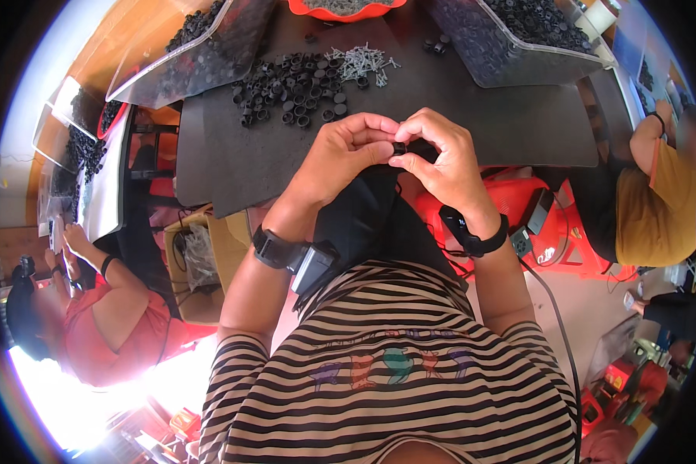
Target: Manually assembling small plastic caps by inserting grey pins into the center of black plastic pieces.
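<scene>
Dark worktable, red stool, sunlit floor

seen from above, a person in a striped shirt held both hands together over a dark desk. the left hand and right hand pinched a small black ring-shaped part between their fingers. beyond lay a heap of black parts, a scatter of pale screws and clear bins. each wrist wore a black band.
</scene>
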A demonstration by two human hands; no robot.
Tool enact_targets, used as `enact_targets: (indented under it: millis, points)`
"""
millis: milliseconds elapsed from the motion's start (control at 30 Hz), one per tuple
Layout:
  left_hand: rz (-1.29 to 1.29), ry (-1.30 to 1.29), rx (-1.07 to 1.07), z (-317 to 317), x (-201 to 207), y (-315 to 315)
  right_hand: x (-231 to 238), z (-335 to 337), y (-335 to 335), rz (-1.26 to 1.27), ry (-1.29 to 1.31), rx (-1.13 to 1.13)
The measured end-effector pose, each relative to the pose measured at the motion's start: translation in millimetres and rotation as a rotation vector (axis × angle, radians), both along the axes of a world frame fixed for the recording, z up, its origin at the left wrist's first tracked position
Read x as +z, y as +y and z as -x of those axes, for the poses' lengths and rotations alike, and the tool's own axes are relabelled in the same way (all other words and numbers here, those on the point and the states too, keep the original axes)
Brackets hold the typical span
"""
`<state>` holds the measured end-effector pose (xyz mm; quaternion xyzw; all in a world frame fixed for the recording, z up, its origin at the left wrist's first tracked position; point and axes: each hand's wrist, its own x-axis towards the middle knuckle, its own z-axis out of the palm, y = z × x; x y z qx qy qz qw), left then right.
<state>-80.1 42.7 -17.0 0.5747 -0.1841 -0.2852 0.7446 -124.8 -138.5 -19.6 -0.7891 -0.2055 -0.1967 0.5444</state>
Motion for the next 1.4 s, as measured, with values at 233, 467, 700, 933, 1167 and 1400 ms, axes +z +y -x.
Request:
enact_targets:
  millis: [233, 467, 700, 933, 1167, 1400]
  points:
    - [0.098, 0.134, -0.031, -2, -7, 4, -3, -2, 1, -0.062, -0.017, -0.034]
    - [0.254, 0.274, 0.068, 5, -9, 1, -4, 11, 17, -0.106, -0.119, -0.269]
    - [0.285, 0.273, 0.131, 10, -10, 0, -17, 12, 26, -0.149, -0.196, -0.335]
    - [0.322, 0.234, 0.131, 13, -13, 0, -14, 14, 22, -0.270, -0.016, -0.214]
    - [0.315, 0.217, 0.140, 14, -14, 0, -4, 20, 29, -0.259, 0.007, -0.250]
    - [0.347, 0.253, 0.157, 16, -13, -3, -10, 20, 33, -0.187, -0.168, -0.327]
